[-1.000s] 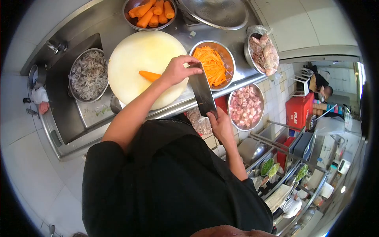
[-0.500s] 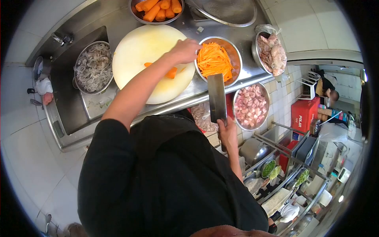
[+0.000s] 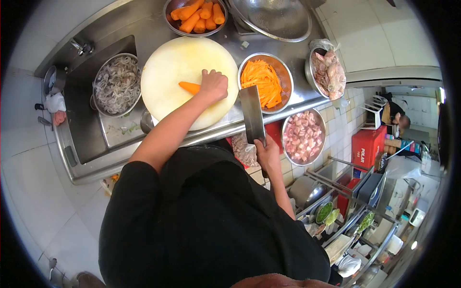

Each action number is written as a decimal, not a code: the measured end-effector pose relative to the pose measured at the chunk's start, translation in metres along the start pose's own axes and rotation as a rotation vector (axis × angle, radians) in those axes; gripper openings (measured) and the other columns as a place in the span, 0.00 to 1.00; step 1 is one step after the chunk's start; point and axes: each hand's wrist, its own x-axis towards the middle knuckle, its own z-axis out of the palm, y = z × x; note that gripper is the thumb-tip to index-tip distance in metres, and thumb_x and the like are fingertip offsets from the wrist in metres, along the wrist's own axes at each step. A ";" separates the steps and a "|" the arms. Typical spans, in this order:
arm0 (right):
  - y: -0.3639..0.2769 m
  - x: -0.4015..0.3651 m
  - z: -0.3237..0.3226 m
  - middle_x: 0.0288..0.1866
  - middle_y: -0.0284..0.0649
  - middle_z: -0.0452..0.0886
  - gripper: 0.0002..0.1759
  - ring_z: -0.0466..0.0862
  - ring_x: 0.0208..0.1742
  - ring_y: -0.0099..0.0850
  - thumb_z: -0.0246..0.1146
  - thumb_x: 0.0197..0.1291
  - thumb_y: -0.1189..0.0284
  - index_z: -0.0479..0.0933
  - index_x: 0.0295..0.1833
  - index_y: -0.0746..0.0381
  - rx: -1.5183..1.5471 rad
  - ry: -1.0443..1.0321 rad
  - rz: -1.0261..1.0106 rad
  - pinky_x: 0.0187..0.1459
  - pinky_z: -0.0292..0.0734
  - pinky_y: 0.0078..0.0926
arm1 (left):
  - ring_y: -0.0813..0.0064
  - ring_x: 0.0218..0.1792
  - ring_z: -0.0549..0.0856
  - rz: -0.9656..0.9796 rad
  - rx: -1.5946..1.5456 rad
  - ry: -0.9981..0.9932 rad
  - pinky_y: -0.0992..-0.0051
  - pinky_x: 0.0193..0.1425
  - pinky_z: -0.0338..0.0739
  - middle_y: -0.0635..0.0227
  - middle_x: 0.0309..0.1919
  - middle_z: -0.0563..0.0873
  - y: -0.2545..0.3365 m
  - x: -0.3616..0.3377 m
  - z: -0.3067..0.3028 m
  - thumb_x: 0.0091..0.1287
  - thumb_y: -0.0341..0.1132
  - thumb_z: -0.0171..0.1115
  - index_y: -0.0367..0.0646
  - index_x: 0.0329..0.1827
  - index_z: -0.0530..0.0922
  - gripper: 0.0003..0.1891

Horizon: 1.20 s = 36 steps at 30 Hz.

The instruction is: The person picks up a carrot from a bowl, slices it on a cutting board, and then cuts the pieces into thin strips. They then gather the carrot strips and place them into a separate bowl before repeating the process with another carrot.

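On the round white cutting board, a peeled carrot lies with its tapered end to the left. My left hand is closed over its right part, hiding that end. The handle of a broad cleaver is gripped in my right hand. Its blade points up past the counter edge, with the tip overlapping the rim of a metal bowl in view. That bowl holds shredded carrot.
Whole carrots fill a bowl at the back. A pot of greyish strips stands at the sink. To the right are a bowl of raw meat and, lower, a bowl of diced meat. A person is far right.
My left hand has moved from the shredded-carrot bowl's rim back left onto the carrot on the board. The cleaver in my right hand has shifted slightly left.
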 end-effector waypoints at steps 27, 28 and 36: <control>-0.043 0.022 0.019 0.37 0.63 0.84 0.15 0.84 0.43 0.66 0.67 0.73 0.64 0.79 0.46 0.67 -0.304 -0.071 -0.239 0.42 0.77 0.57 | 0.60 0.67 0.80 0.226 -0.301 0.062 0.56 0.77 0.67 0.66 0.59 0.87 -0.113 -0.092 0.003 0.63 0.29 0.72 0.51 0.68 0.84 0.27; -0.050 0.023 0.019 0.37 0.64 0.84 0.16 0.84 0.43 0.65 0.67 0.73 0.63 0.78 0.44 0.68 -0.361 -0.094 -0.242 0.42 0.77 0.58 | 0.61 0.67 0.80 0.235 -0.312 0.030 0.56 0.77 0.66 0.67 0.59 0.88 -0.111 -0.096 0.000 0.64 0.28 0.71 0.52 0.68 0.84 0.27; -0.071 0.006 0.034 0.35 0.62 0.85 0.16 0.84 0.42 0.67 0.67 0.73 0.63 0.76 0.43 0.67 -0.461 -0.190 -0.289 0.42 0.77 0.63 | 0.59 0.67 0.79 0.216 -0.358 0.276 0.57 0.73 0.69 0.64 0.57 0.86 -0.127 -0.122 0.005 0.62 0.30 0.75 0.46 0.60 0.87 0.21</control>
